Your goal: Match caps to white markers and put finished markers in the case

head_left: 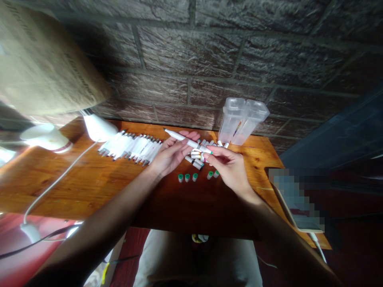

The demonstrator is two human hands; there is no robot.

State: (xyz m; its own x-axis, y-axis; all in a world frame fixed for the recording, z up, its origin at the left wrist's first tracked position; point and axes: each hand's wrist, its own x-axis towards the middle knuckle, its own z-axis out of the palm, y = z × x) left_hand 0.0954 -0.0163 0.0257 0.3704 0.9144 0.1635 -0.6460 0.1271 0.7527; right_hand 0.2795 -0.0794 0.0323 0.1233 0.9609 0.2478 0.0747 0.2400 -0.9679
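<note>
Between my two hands lies a white marker pen (178, 136), its dark tip pointing up and left. My left hand (172, 154) holds its barrel between thumb and fingers. At the other end, my right hand (229, 164) pinches a white cap (207, 150) with a green end, which meets the barrel; how far it is pushed on I cannot tell. Below the hands stand several loose caps with green tops (187, 177). Behind and under the hands is a pile of other loose caps (196, 162), partly hidden by my fingers.
A row of white markers (131, 147) lies to the left on the wooden table (89, 183). Clear plastic boxes (236, 121) stand against the brick wall. A lamp (97, 125) and a white cup (46, 137) are at left; a tablet-like device (295, 203) with a cable sits at the right edge.
</note>
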